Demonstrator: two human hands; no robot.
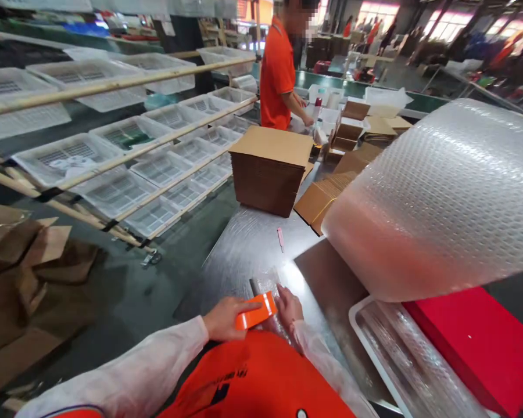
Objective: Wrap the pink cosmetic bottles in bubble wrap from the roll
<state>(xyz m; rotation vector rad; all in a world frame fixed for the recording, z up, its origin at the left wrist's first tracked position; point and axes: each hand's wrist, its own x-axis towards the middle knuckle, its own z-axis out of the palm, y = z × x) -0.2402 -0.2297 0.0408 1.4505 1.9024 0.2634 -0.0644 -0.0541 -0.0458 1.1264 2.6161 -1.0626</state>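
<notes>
Your left hand [224,318] clasps the glossy orange item [255,314]. Just right of it, your right hand [290,306] touches clear plastic wrap [267,281]; can't tell if pinching.

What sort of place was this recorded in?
Probably a packing area in a warehouse or workshop: a large roll of bubble wrap hangs over the metal table, a stack of flat cardboard stands on it, and racks of white plastic baskets line one side.
</notes>
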